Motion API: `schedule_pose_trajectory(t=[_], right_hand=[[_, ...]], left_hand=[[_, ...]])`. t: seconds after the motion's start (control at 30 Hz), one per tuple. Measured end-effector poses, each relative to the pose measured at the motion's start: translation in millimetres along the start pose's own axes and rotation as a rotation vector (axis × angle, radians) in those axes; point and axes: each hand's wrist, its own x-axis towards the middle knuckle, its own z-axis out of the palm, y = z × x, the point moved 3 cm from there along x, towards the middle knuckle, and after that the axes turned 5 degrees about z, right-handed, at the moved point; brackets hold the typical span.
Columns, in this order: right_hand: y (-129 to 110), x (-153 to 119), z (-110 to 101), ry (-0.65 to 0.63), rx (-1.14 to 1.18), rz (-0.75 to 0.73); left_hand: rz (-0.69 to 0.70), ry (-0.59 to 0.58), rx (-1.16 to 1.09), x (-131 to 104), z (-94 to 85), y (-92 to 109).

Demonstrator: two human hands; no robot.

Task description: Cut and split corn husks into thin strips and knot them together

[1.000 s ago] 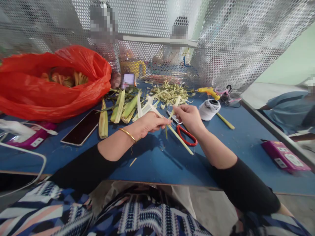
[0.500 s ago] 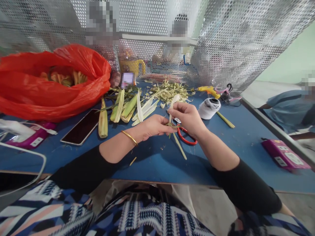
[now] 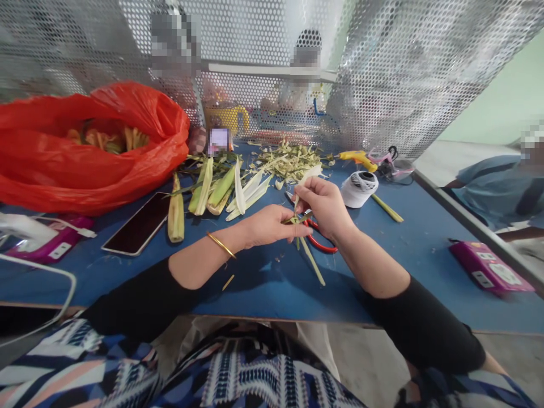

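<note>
My left hand (image 3: pixel 267 225) is closed, thumb and fingers pinching a thin pale-green stem (image 3: pixel 313 264) with small green leafy bits; its long end slants down towards me. Just above, my right hand (image 3: pixel 326 205) pinches a whitish corn husk strip (image 3: pixel 312 173) where it meets the stem. The exact join is partly hidden by my fingers. Scissors with red handles (image 3: pixel 322 245) lie on the table beneath my hands, partly covered by them. To the right stands a spool of white thread (image 3: pixel 357 191). Loose pale husk leaves (image 3: pixel 250 197) lie beyond my left hand.
Green husk pieces (image 3: pixel 200 190) and a phone (image 3: pixel 138 225) lie left on the blue table (image 3: pixel 272 289). Behind are husk scraps (image 3: pixel 289 158), a red plastic bag (image 3: pixel 106 190) and a yellow glue gun (image 3: pixel 357 158). A purple box (image 3: pixel 488 265) sits right; a person (image 3: pixel 497 181) is beyond.
My fingers have shifted slightly around the stem and husk strip, with my right hand a little lower. The scissors' blades now show more between my hands. The whole view has tilted slightly.
</note>
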Motion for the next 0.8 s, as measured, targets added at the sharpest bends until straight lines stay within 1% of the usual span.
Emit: schedule_pose_trajectory(t=[0.07, 0.17, 0.27, 0.33, 0.4, 0.5, 0.53, 0.57, 0.6, 0.63, 0.7, 0.77, 0.8], right_hand=[[-1, 0, -1, -0.016, -0.016, -0.016], [1, 0, 0, -0.016, -0.012, -0.036], [5, 2, 0, 0.005, -0.009, -0.050], [4, 4, -3, 0.039, -0.036, -0.095], [-4, 4, -9, 0.127, -0.108, -0.218], [-25, -5, -18, 0.293, -0.345, -0.496], [-30, -10, -18, 0.302, -0.439, -0.558], [-33, -14, -15, 0.274, -0.514, -0.584], [-32, -18, -11, 0.211, -0.578, -0.566], [-29, -20, -6, 0.132, -0.634, -0.518], [-17, -22, 5, -0.008, -0.721, -0.369], [-2, -20, 14, -0.069, -0.724, -0.209], [4, -18, 17, -0.089, -0.677, -0.133]], left_hand=[[-0.014, 0.022, -0.063, -1, 1.2, 3], [-0.030, 0.008, -0.148, -3, 5.7, 7], [-0.070, 0.010, -0.223, -5, 9.0, 9], [-0.127, 0.045, -0.323, -4, 7.5, 7], [-0.171, 0.134, -0.449, -2, 0.7, 5], [-0.170, 0.349, -0.638, 0, -17.4, 2], [-0.164, 0.419, -0.703, 1, -23.4, 2], [-0.161, 0.475, -0.765, 1, -28.4, 2], [-0.158, 0.512, -0.823, 2, -32.0, 1], [-0.156, 0.531, -0.874, 2, -34.3, 1], [-0.144, 0.534, -0.948, 3, -35.2, 1], [-0.113, 0.524, -0.980, 4, -33.4, 2], [-0.092, 0.521, -0.979, 5, -32.2, 2]])
